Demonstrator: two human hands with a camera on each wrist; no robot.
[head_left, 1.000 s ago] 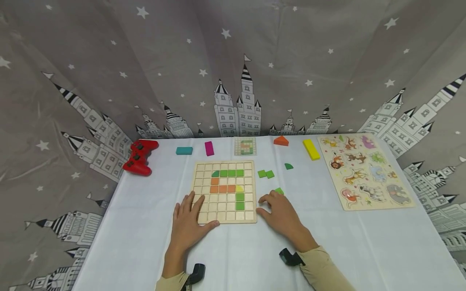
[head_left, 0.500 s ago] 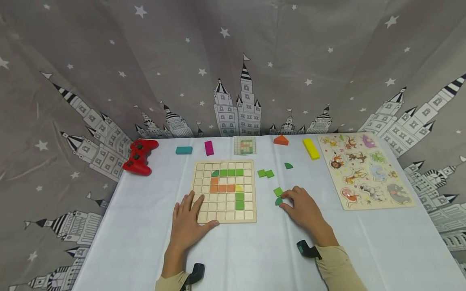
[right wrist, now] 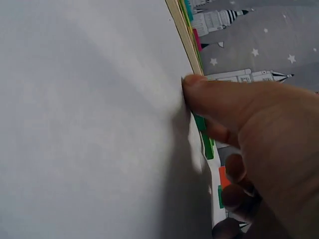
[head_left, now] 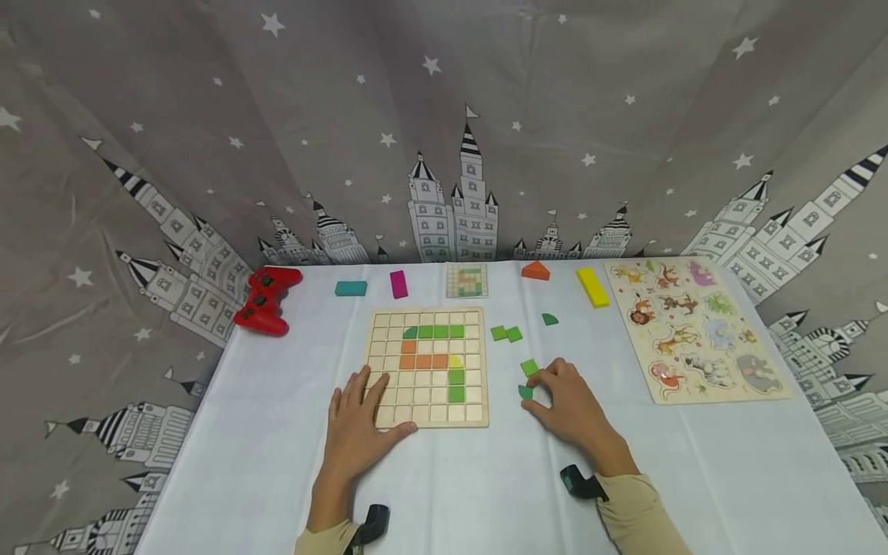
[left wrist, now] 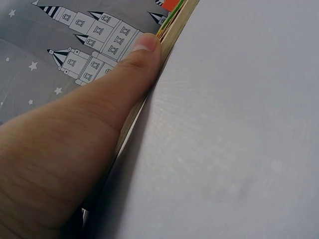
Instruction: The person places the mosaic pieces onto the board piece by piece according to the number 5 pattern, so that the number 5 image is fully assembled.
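Observation:
A wooden grid board (head_left: 398,416) lies on the white table, with several green, orange and yellow tiles set in its cells. My left hand (head_left: 357,428) rests at its lower left corner, fingers spread over the cells and thumb (left wrist: 144,50) along the near edge. Right of the board, my right hand (head_left: 572,405) pinches a dark green quarter-circle tile (head_left: 525,392) between thumb and forefinger, low over the cloth. Just beyond those fingertips lies a light green square tile (head_left: 529,368). In the right wrist view the thumb partly hides the quarter-circle tile (right wrist: 199,122).
Two light green squares (head_left: 506,333) and another dark green quarter-circle (head_left: 550,318) lie farther back. A pattern card (head_left: 467,280), teal block (head_left: 351,288), magenta block (head_left: 398,284), orange triangle (head_left: 536,270) and yellow block (head_left: 593,287) line the back. A red game controller (head_left: 267,301) and animal puzzle (head_left: 694,331) flank them.
My right hand has moved right, away from the board's edge, then slightly back left with the dark green quarter-circle tile at its fingertips. The left hand has stayed in place.

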